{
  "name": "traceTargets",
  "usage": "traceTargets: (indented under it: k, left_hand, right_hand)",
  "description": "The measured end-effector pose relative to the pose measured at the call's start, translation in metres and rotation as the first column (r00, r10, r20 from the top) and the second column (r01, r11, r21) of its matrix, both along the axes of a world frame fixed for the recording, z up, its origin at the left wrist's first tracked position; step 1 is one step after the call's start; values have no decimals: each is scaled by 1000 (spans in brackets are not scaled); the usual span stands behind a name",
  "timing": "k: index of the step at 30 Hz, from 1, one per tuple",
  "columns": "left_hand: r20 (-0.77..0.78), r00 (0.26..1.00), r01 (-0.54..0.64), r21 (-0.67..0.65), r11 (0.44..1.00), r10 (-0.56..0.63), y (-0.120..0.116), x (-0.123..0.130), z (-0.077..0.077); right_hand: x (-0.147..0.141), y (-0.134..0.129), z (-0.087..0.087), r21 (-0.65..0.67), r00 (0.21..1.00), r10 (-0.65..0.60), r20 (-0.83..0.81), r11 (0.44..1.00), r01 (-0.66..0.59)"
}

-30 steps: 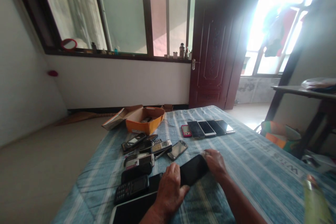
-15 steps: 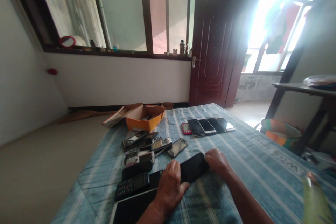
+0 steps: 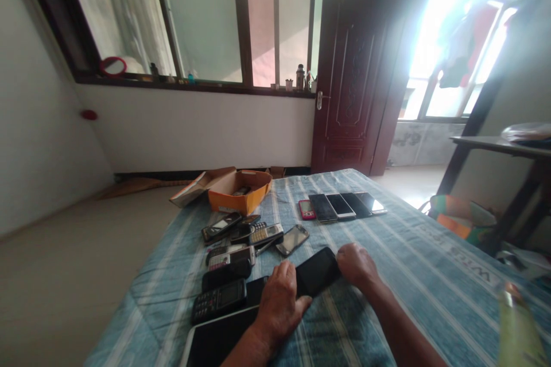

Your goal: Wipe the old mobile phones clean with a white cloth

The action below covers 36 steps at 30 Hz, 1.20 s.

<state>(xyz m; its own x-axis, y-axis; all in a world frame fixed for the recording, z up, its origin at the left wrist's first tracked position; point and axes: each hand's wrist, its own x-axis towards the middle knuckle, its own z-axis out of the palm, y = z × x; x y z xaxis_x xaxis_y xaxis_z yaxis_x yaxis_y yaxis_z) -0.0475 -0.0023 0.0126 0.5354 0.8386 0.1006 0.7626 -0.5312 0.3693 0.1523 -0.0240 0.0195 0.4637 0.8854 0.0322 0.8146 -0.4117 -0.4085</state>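
Note:
A black smartphone [image 3: 317, 272] lies at a slant between my hands over the striped bedcover. My left hand [image 3: 282, 301] is closed on its left end, thumb toward me. At the far right end, my right hand [image 3: 355, 264] has its fingers curled against the phone's short edge; the fingertips are hidden. Left of my left hand are a white-framed tablet [image 3: 217, 338], a black keypad phone [image 3: 219, 301] and another dark phone partly under the hand. Just beyond the smartphone lies a grey touchscreen phone [image 3: 293, 239].
Several old keypad phones [image 3: 235, 258] are heaped on the left. Behind them stands an open orange box [image 3: 241, 200] with things inside. A row of several phones [image 3: 340, 206], one red, lies farther back. A yellowish bottle [image 3: 519, 327] is at the lower right.
The view has shifted slightly. Both hands stay at the black smartphone, with my right hand's fingers a little more curled at its end.

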Motion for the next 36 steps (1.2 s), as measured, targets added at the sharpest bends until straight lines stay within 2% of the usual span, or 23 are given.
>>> traceTargets:
  k: [5,8,10,13,16,18,20,23,25,27,32,34,36]
  left_hand:
    - [-5,1000,6,-3,1000,-6,-1,-2,0]
    - [-7,1000,15,10,1000,-15,-2,-3,-1]
    - [-11,1000,16,15,1000,-16,-1,-3,-1]
    - [-27,999,18,19,1000,-18,0,-2,-2]
    - [-23,998,54,26,998,-53,2,-2,-2]
    - [-14,999,51,23,998,-51,2,-2,-2]
    - [-9,1000,24,18,1000,-24,1,-2,-2]
    - [-7,1000,14,27,1000,-14,0,-2,-2]
    - [-10,1000,14,33,999,-14,0,-2,-2]
    - [-16,1000,16,34,999,-15,0,-2,-2]
    - [-27,999,30,54,998,-28,1,-3,-2]
    - [-31,999,28,61,998,-26,0,-3,-2]
    - [-36,999,19,63,998,-17,-1,-2,-1]
  right_hand:
    - [-12,3,4,98,997,5,76,995,-12]
    - [-27,6,-2,208,982,102,158,969,-134]
    - [-40,6,-9,246,957,193,218,938,-246]
    - [-61,2,-20,278,898,360,252,862,-423]
    - [-73,-4,-29,326,839,480,256,775,-542]
    - [-71,-7,-31,345,815,515,264,739,-579]
    - [-61,-8,-31,339,831,488,267,760,-555]
    - [-43,-8,-30,310,908,348,234,858,-409]
    - [-38,-11,-30,305,936,293,195,889,-341]
    - [-41,-19,-32,320,929,332,166,873,-369]
    - [-56,-39,-38,353,819,547,171,742,-569]
    - [-53,-40,-39,333,823,541,174,754,-566]
    - [-45,-37,-38,315,870,456,189,811,-493]
